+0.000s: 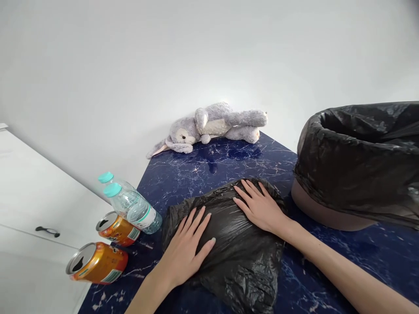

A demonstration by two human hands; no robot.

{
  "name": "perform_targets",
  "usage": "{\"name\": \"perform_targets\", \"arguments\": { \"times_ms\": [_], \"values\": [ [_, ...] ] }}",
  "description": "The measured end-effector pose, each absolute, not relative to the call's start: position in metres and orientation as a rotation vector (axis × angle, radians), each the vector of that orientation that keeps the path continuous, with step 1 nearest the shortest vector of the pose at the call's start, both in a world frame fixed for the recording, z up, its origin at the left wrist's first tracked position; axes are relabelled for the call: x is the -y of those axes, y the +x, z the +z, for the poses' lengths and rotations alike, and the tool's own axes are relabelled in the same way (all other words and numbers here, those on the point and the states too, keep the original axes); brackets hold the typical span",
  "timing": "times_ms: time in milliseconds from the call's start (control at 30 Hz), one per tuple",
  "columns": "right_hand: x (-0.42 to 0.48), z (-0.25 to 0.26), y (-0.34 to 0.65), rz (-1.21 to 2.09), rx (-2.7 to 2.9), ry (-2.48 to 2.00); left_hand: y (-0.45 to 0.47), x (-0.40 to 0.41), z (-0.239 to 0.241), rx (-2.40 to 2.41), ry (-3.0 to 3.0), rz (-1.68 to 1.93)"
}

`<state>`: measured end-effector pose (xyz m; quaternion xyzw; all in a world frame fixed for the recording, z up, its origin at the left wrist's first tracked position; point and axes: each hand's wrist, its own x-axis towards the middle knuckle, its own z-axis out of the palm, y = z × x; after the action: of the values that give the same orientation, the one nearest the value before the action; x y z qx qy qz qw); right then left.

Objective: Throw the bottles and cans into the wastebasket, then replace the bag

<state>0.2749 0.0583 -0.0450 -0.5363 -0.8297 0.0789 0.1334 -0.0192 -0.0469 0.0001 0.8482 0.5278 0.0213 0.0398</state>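
A black plastic bag (pixel 234 253) lies spread on the blue marbled tabletop (pixel 196 172), wrinkled and bunched along its near end. My left hand (pixel 186 248) rests flat on the bag's left part, fingers stretched out and thumb apart. On its upper right part lies my right hand (pixel 260 207), also flat with the fingers spread. Neither hand grips anything. Just right of the bag stands a bin (pixel 322 207), lined with another black bag (pixel 356 165) folded over its rim.
Two orange cans (pixel 101 264), their tops opened, stand at the table's left edge. Behind them are two clear bottles (pixel 135 209) with turquoise caps. A grey plush rabbit (pixel 212 124) lies on its side by the white wall (pixel 209 52). A white cabinet (pixel 29 196) is at left.
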Motion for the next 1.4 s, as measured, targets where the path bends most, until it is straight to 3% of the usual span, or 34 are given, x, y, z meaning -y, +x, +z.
{"name": "perform_targets", "arguments": {
  "times_ms": [333,467,667,833,967,1133,1400],
  "values": [
    [-0.064,-0.049,0.283,0.247,2.395,-1.591,-0.029,0.058,0.033,-1.614,2.662,0.428],
    [-0.065,-0.052,0.282,0.268,2.391,-1.595,-0.015,0.088,0.054,-1.524,2.558,0.356],
    [-0.066,-0.056,0.281,0.266,2.378,-1.584,-0.008,0.107,0.028,-1.433,2.646,0.360],
    [-0.064,-0.055,0.281,0.278,2.348,-1.561,-0.009,0.107,0.008,-1.383,2.661,0.642],
    [-0.062,-0.049,0.282,0.325,2.293,-1.536,-0.022,0.110,0.013,-1.408,2.438,0.796],
    [-0.064,-0.028,0.285,0.476,2.187,-1.475,-0.037,0.109,0.026,-1.813,1.829,0.870],
    [-0.062,0.003,0.304,0.752,2.310,-1.099,-0.046,0.084,0.026,-2.085,1.352,0.937]
  ]
}}
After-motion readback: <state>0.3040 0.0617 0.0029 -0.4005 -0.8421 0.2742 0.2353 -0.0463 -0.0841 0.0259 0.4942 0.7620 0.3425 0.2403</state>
